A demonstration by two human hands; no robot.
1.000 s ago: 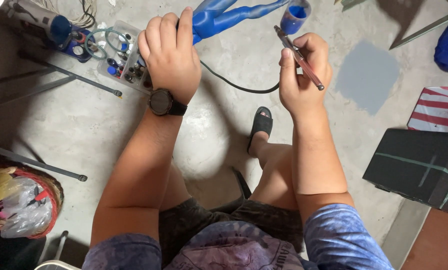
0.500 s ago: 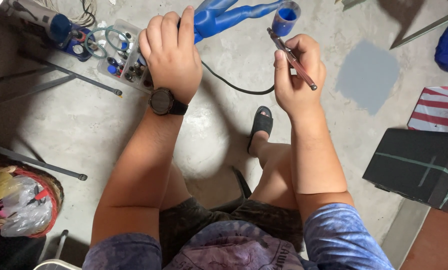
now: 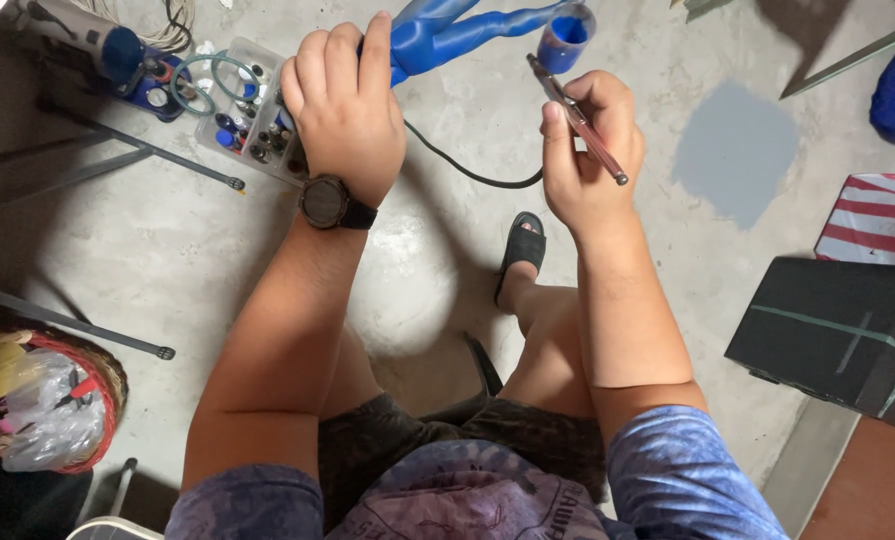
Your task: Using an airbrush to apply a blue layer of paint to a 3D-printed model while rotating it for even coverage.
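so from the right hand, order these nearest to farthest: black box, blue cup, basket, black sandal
Measured from the right hand:
1. Blue cup, just above it.
2. Black sandal, just below it.
3. Black box, lower right.
4. Basket, far lower left.

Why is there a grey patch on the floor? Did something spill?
A flat grey patch marks the concrete floor right of the right hand holding a thin tool. It looks like paint, dry or wet unclear.

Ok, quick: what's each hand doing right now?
Left hand: closed around the blue figure.
Right hand: closed, holding a thin brush.
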